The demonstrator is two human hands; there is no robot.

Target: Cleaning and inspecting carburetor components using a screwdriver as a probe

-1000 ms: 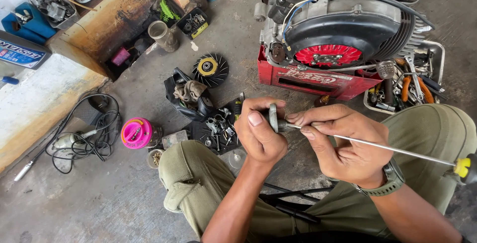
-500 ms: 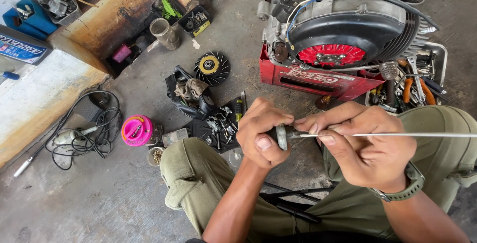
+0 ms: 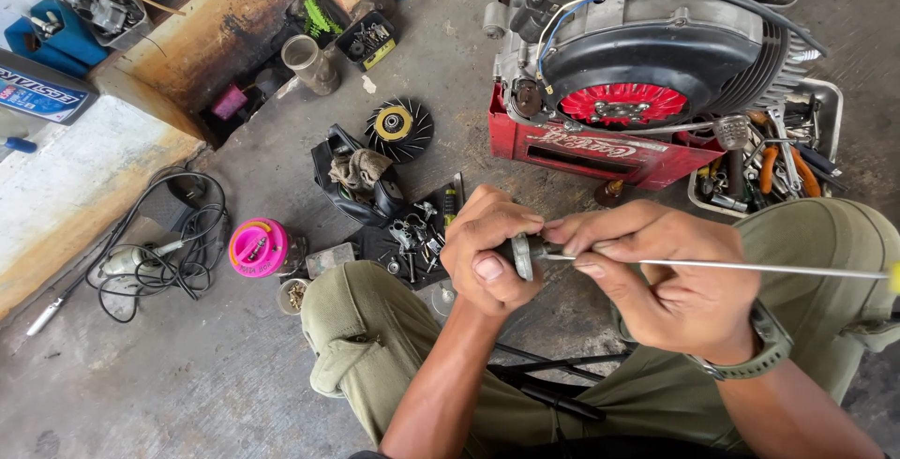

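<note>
**Hands closed on small fitting and rod, work held over the lap**

Left hand is curled shut round a small metal fitting, thumb pressed on its near face, fingers wrapped over the top. Right hand pinches a thin metal rod just where it meets the fitting, thumb and forefinger together, other fingers folded under. A watch sits on that wrist. The rod runs off to the right edge and ends in a yellow tip. Both hands touch at the fitting, held above the knees in olive trousers.

Step in hand, as I read it: the rod's end is being seated or worked into the fitting. Whether it is already in, cannot tell; the fingers hide the joint. Next move looks to need a steady left-hand clamp and fine alignment from the right, the rod kept level.

Just beyond the knees on the concrete floor: loose small parts on a dark mat, a pink round tin, a coiled black cable. Further out, a black finned wheel and a black engine with red fan sitting on a red crate, beside it a tray of hand tools.
</note>
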